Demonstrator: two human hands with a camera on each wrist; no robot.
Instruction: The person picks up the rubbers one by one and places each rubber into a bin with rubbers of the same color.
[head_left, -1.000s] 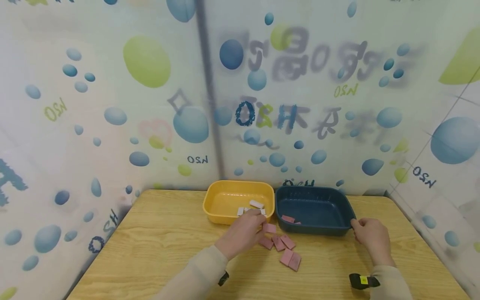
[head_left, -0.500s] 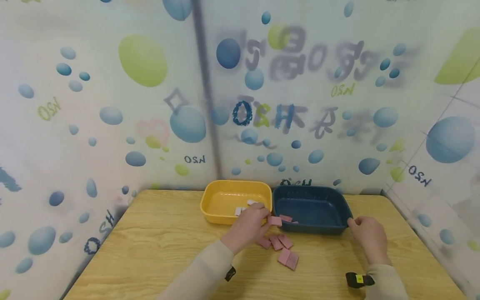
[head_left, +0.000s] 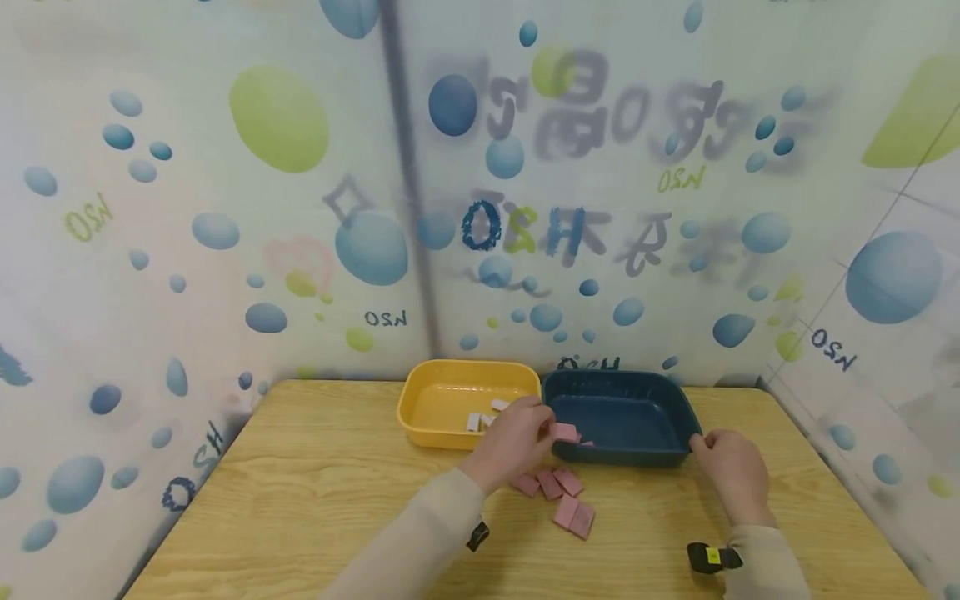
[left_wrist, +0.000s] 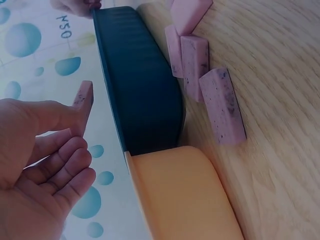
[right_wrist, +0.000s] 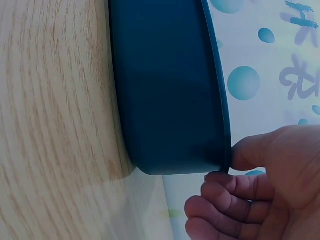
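Between thumb and fingertips, my left hand pinches a small pink speckled rectangular block. In the head view the held block overlaps the near left rim of the dark blue bin; the left wrist view shows it raised above rim height. My right hand grips the bin's right front corner, thumb on one side of the rim and a curled finger on the other, as the right wrist view shows. Several more pink blocks lie on the table before the bins. A bit of pink shows inside the blue bin.
A yellow bin stands against the blue bin's left side, with white blocks in it. Both are at the back of the wood-grain table, close to a patterned wall covering.
My left hand has carried the pink block rightward and up, from the front of the yellow bin to the blue bin's rim. The right hand has kept its grip on the corner.
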